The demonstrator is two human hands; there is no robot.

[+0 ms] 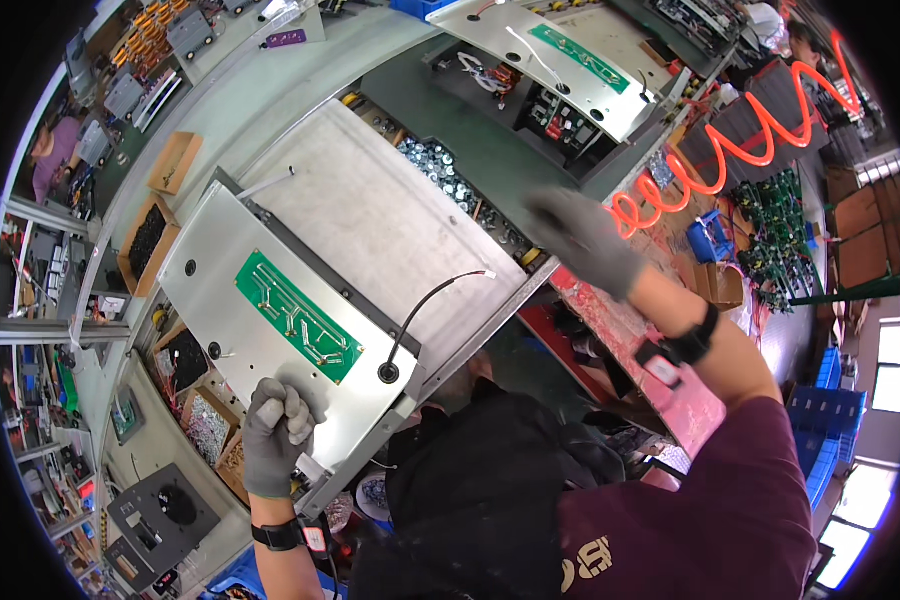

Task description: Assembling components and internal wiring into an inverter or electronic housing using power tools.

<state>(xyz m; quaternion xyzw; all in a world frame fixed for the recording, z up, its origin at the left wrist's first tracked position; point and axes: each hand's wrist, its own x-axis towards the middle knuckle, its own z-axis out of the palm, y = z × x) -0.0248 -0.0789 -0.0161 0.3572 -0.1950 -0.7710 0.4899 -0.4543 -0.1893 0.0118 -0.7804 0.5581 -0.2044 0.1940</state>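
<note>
Ideally, I'd steady the silver metal panel (240,340) with my curled grey-gloved left hand (277,430), off its green rectangular circuit board (298,318); I can't tell what my blurred, grey-gloved right hand (587,240) holds.

Gloved left hand (278,428) at silver panel (238,342), green board (300,318)

head cam (L) | fisheye | faces dn | L hand (278,437) + R hand (582,238) near
</note>
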